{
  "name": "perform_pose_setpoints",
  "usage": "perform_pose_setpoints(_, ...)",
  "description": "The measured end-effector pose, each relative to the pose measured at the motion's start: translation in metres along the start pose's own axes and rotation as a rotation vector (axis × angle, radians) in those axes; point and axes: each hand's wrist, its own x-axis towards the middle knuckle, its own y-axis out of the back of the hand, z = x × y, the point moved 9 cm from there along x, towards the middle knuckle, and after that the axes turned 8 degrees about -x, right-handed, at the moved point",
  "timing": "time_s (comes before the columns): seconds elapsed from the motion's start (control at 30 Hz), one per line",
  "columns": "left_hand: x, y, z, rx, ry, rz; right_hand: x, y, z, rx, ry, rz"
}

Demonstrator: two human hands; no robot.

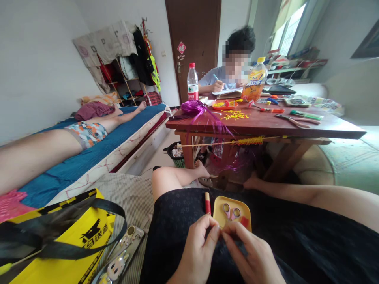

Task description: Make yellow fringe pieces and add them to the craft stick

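Observation:
Low in the view, my left hand and my right hand meet over my lap, each with thumb and forefinger pinched together. Whatever sits between the fingertips is too small to make out. Just beyond them a yellow tray rests on the dark cloth over my legs. Inside it lie small scissors with pinkish handles and a red piece. A red and tan stick-like roll lies left of the tray, close to my left fingers.
Ahead stands a wooden table with purple tinsel, yellow stems, pliers and two bottles. A person writes behind it. Another person lies on the bed at left. A yellow bag and a phone are beside me.

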Motion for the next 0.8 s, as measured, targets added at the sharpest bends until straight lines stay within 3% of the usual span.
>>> perform_pose_setpoints(0.8,0.000,-0.004,-0.002,-0.176,0.060,-0.054,-0.002,-0.015,0.018,0.300,-0.234,-0.117)
